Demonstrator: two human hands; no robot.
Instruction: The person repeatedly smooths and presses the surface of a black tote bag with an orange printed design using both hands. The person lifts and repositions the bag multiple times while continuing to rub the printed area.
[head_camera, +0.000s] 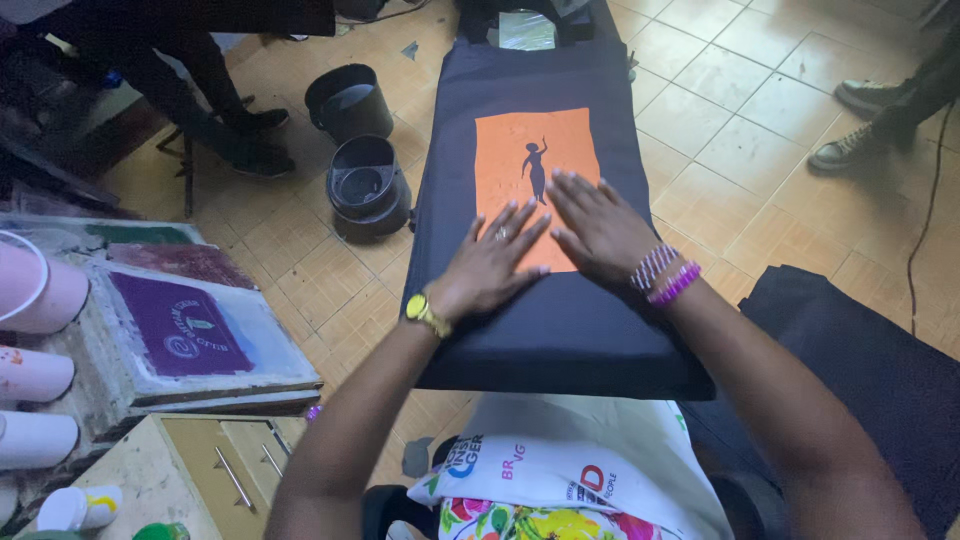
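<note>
A dark navy shirt lies stretched flat over a long narrow board, running away from me. On its chest sits an orange rectangle print with a small dark figure in it. My left hand, with a ring and a yellow watch on the wrist, lies flat with fingers spread on the lower left of the print. My right hand, with purple and white bracelets on the wrist, presses flat on the lower right of the print. The fingertips of both hands almost meet.
Two black buckets stand on the tiled floor left of the board. A printing screen with a purple patch and pale tubs sit on a bench at left. Other people's shoes are at the upper right. Dark cloth lies at right.
</note>
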